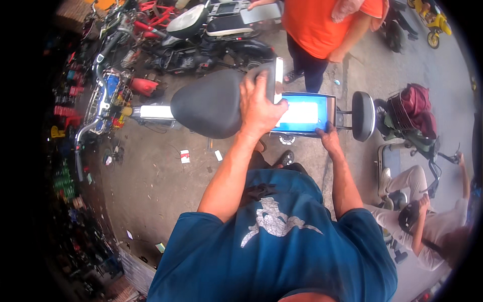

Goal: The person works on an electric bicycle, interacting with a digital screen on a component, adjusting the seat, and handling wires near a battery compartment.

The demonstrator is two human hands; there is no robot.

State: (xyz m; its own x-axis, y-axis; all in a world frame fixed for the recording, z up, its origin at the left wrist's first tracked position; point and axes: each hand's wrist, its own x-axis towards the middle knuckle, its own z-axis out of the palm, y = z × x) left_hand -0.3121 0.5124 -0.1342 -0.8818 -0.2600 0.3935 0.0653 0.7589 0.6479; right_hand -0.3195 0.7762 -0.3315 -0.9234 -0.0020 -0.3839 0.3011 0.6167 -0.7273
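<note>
Hands were apart. Left hand (259, 103) lay spread over the rear of the dark seat (206, 103); grip couldn't be told. Right hand (330, 138) was at the near right corner of the blue-and-white box (302, 113), grip also unclear. Box sat between seat and backrest (360, 116). Orange-shirted person (312, 30) stood opposite.

Matt black, slick blue, rough grey

The black seat (206, 103) at centre looks smooth and matt, like vinyl; right of it, the blue block (302, 114) looks like smooth, glossy plastic. At left, the handlebar (104, 90) has shiny metal. Lower centre, the shirt (282, 246) is matt cloth. The ground (156, 176) looks like rough, dull concrete.
</note>
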